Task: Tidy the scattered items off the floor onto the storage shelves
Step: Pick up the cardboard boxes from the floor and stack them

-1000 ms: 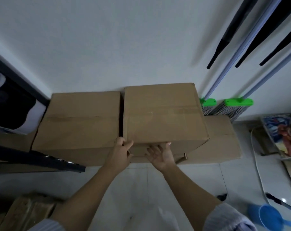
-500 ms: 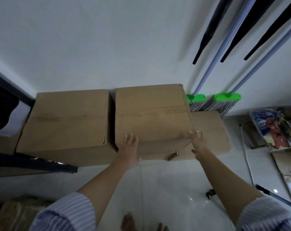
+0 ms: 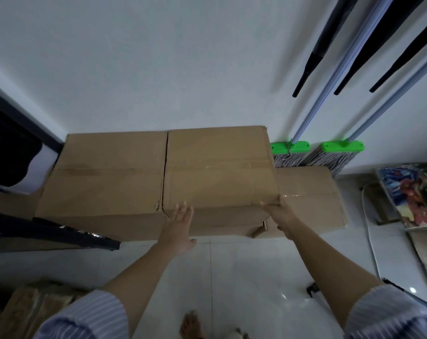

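Observation:
A large cardboard box (image 3: 219, 167) stands against the white wall, tight beside a second box (image 3: 104, 177) on its left and partly over a lower flat box (image 3: 310, 196) on its right. My left hand (image 3: 180, 223) lies flat with straight fingers against the front face of the middle box, near its left corner. My right hand (image 3: 278, 214) grips the box's front right corner, thumb on the top edge and fingers down the side.
Two green-headed mops (image 3: 317, 152) and several dark poles (image 3: 313, 52) lean on the wall at right. A colourful picture (image 3: 413, 192) and a white cable (image 3: 369, 231) lie on the tiled floor. A dark shelf rail (image 3: 51, 236) juts in at left; cardboard (image 3: 29, 311) sits bottom left.
The middle box has been pushed left and back until it sits flush against the left box. My right hand moved from the box's front centre to its right corner.

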{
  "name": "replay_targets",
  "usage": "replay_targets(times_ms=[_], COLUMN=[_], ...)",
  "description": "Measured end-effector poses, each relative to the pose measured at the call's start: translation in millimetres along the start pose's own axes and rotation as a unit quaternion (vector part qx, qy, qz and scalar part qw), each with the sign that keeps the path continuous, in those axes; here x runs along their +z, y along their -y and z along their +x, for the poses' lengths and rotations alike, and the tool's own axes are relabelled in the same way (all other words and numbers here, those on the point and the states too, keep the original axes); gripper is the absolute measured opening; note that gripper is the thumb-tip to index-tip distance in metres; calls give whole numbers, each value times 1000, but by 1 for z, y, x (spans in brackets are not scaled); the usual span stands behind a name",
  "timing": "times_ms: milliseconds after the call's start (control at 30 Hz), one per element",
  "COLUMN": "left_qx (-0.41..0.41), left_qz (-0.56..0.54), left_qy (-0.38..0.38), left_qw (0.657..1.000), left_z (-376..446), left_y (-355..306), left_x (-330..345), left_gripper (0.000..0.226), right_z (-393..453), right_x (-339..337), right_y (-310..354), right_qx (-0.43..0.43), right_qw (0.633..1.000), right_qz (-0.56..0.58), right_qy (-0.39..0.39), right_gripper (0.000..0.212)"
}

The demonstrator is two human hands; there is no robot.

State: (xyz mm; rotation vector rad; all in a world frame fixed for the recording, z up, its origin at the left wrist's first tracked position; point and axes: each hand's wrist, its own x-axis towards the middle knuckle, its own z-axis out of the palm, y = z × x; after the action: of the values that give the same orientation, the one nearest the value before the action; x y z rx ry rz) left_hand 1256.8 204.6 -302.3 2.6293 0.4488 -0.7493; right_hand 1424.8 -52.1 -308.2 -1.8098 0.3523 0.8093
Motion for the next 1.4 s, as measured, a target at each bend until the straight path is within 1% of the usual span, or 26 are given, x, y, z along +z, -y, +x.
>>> replay_targets(times_ms=[33, 67, 100, 133, 167, 200, 233, 267, 333, 400, 467, 600, 700, 800, 900, 933, 1000, 1067, 1100, 1133, 1200, 1233, 1300, 1333, 1400], left_qx=[-8, -20, -35, -49, -63, -77, -92, -109, -138, -159, -177, -190, -227, -269, -307, -310, -327, -349, -362, -378, -398, -410, -456, -475, -497], left_qz=[-44, -95, -141, -174, -201, -227, -250, -267, -300, -340, -363, -401, -401, -432, -481, -496, -492, -488, -481, -471, -461, -461, -473, -477, -485], left_qy=[2, -2, -12, -26, -38, -50, -60, -69, -95, -120, -135, -177, -195, -241, -287, -304, -329, -353, -367, -376, -384, -388, -361, -353, -351], left_qw=[999, 995, 989, 983, 977, 970, 962, 955, 939, 919, 905, 879, 866, 827, 769, 752, 736, 718, 709, 703, 694, 685, 662, 650, 628], left_z=[1, 0, -2, -4, -7, -11, -15, -22, -40, -65, -98, -166, -229, -294, -370, -395, -441, -485, -506, -526, -565, -584, -617, -633, -666], left_y=[-1, -4, -7, -10, -12, -14, -14, -14, -13, -13, -13, -3, 17, 43, 76, 86, 113, 138, 148, 155, 168, 175, 191, 202, 215], left_x=[-3, -6, -11, -15, -19, -23, -27, -30, -38, -46, -49, -48, -45, -38, -28, -24, -9, 4, 12, 18, 38, 49, 76, 94, 122], left_gripper=[95, 93, 91, 90, 88, 86, 85, 84, 82, 76, 71, 79, 75, 68, 47, 48, 47, 23, 19, 27, 68, 74, 64, 62, 64], right_z=[-4, -7, -2, -2, -2, -2, -20, -41, -81, -116, -151, -207, -245, -286, -332, -348, -377, -408, -425, -443, -480, -497, -531, -543, -568], right_x=[1, 4, 7, 14, 24, 35, 48, 61, 80, 91, 101, 126, 154, 189, 229, 243, 273, 306, 322, 336, 363, 375, 397, 410, 432], right_y=[7, 9, 7, 6, 4, -2, 3, 10, 21, 32, 48, 70, 73, 71, 64, 60, 51, 38, 30, 20, 1, -13, -41, -59, -94], right_qx=[-1, -18, -33, -32, -24, -19, -37, -68, -111, -135, -166, -240, -288, -289, -311, -324, -357, -374, -383, -394, -400, -392, -386, -386, -381], right_qw=[1000, 998, 992, 980, 961, 942, 928, 917, 899, 888, 870, 838, 793, 770, 732, 723, 700, 684, 675, 665, 655, 657, 657, 659, 657], right_qz=[-27, -51, -105, -179, -259, -315, -352, -379, -420, -440, -464, -481, -516, -536, -554, -551, -546, -543, -542, -541, -538, -533, -525, -521, -525], right_qy=[-8, -33, -55, -77, -96, -111, -116, -101, -60, -17, 10, 99, 147, 190, 246, 261, 291, 313, 322, 330, 348, 362, 380, 381, 384], right_gripper=[85, 84, 91, 101, 101, 93, 84, 78, 74, 71, 67, 53, 43, 39, 27, 29, 36, 49, 51, 52, 52, 49, 37, 31, 32])
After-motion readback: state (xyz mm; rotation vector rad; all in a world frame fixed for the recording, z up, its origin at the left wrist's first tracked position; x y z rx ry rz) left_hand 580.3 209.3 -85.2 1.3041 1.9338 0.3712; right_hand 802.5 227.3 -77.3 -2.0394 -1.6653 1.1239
